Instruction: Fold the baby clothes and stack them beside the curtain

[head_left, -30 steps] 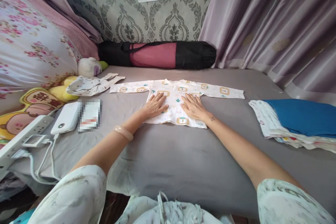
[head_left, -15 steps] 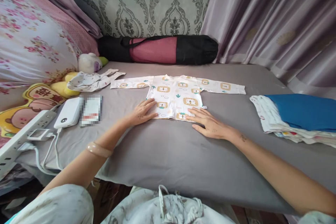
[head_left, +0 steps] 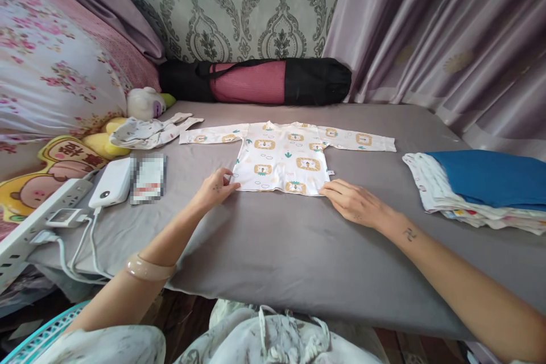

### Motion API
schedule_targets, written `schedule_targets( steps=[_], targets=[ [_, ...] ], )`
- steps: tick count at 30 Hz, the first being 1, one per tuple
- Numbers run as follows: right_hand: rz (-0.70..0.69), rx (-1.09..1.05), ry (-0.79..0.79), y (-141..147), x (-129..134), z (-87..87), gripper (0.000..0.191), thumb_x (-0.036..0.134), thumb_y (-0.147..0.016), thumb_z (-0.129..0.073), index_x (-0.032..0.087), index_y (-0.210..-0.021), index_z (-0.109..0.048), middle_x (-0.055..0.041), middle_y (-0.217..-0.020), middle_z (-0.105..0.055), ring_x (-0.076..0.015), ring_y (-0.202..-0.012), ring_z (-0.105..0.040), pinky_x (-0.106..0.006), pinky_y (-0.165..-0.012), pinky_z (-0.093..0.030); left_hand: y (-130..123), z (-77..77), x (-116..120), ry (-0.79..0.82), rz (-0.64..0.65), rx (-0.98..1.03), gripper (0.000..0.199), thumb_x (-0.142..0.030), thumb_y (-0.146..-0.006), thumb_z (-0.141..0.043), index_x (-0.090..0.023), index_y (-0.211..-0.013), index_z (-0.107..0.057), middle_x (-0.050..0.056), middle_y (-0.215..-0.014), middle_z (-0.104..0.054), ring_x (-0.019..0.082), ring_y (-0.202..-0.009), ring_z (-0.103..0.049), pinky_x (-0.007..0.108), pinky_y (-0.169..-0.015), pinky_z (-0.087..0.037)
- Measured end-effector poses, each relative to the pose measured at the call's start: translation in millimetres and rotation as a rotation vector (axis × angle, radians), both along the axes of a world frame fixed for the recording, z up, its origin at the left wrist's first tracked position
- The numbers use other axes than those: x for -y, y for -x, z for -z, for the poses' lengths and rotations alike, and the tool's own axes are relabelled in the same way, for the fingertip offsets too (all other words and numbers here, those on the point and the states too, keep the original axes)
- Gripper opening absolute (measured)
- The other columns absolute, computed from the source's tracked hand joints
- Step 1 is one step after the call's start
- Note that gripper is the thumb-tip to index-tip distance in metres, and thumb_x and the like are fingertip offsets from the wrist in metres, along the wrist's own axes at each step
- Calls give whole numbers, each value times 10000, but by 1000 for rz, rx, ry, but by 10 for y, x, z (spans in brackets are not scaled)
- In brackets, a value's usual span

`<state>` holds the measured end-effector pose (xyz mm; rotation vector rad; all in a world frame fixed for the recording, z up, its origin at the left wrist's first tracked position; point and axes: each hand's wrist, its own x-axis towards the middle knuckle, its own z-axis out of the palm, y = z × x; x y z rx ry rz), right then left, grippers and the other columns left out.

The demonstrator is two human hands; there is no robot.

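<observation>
A small white long-sleeved shirt (head_left: 277, 153) printed with lion faces lies flat, its sleeves stretched to both sides and its hem toward me. My left hand (head_left: 216, 186) pinches the shirt's lower left corner between thumb and fingers. At the lower right corner, beside a little side tag, my right hand (head_left: 354, 202) has its fingers closed on the hem. The fabric rests on a grey sheet (head_left: 273, 250).
Folded clothes (head_left: 482, 182) with a blue piece on top are stacked at right. To the left lie a crumpled white garment (head_left: 147, 132), a white power bank (head_left: 111, 182), a power strip (head_left: 55, 213) and plush toys (head_left: 63, 168). A black and pink rolled bag (head_left: 256, 82) lies along the wall.
Both hands have moved outward from lying spread on the shirt's lower part to its two bottom corners. Their fingers have closed on the hem there. The shirt stays flat.
</observation>
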<state>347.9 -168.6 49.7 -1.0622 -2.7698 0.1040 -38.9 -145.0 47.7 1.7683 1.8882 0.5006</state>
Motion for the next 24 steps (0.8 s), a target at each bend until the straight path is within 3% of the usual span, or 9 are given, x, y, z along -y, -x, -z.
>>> schedule_targets(
  steps=[7, 12, 15, 17, 19, 21, 24],
  targets=[
    [28, 83, -27, -7, -19, -27, 570, -59, -809, -362, 253, -1199, -635, -72, -1137, -651, -208, -1018, -598, -337, -864, -491, 83, 30, -33, -5, 41, 137, 509, -469, -754, -534, -213, -1193, -550, -31, -679, -605, 162, -622, -564, 261, -578, -432],
    [41, 117, 14, -50, -8, -78, 511, -52, -804, -388, 265, -1082, -676, -58, -1057, -656, -200, -936, -596, -312, -770, -482, 161, 40, -11, -31, 163, -84, 404, -398, -805, -468, -263, -1164, -594, -37, -635, -550, 161, -608, -536, 268, -617, -437],
    [73, 89, 86, 8, -40, -156, 414, 7, -832, -403, 256, -966, -706, -51, -1029, -668, -194, -916, -612, -313, -796, -476, 147, 35, -52, -106, 216, -257, 358, -344, -816, -481, -255, -1132, -624, 20, -790, -610, 202, -739, -595, 319, -724, -478],
    [92, 35, 126, 160, -141, -187, 374, 45, -847, -407, 243, -925, -714, -49, -1034, -677, -193, -929, -625, -321, -850, -471, 15, 37, -138, -231, 246, -346, 329, -306, -838, -477, -223, -1115, -634, 81, -967, -627, 243, -894, -613, 372, -841, -482],
    [129, -55, 117, 411, -310, -164, 379, 74, -870, -389, 221, -1018, -706, -62, -1107, -675, -203, -1018, -618, -333, -918, -461, -234, 66, -267, -352, 328, -368, 325, -275, -893, -421, -186, -1136, -618, 128, -1113, -613, 260, -1030, -598, 395, -938, -458],
    [188, -144, 59, 713, -509, -74, 407, 123, -912, -366, 188, -1207, -638, -89, -1296, -608, -214, -1203, -540, -356, -1038, -401, -542, 139, -408, -398, 481, -317, 342, -261, -936, -375, -154, -1189, -579, 153, -1214, -595, 246, -1158, -562, 363, -1006, -434],
    [282, -109, 42, 1084, -723, 132, 478, 232, -972, -318, 77, -1397, -471, -162, -1500, -413, -250, -1407, -330, -433, -1159, -249, -908, 317, -557, -403, 493, -358, 393, -201, -939, -340, -90, -1277, -507, 214, -1343, -537, 279, -1328, -449, 428, -1101, -353]
  ],
)
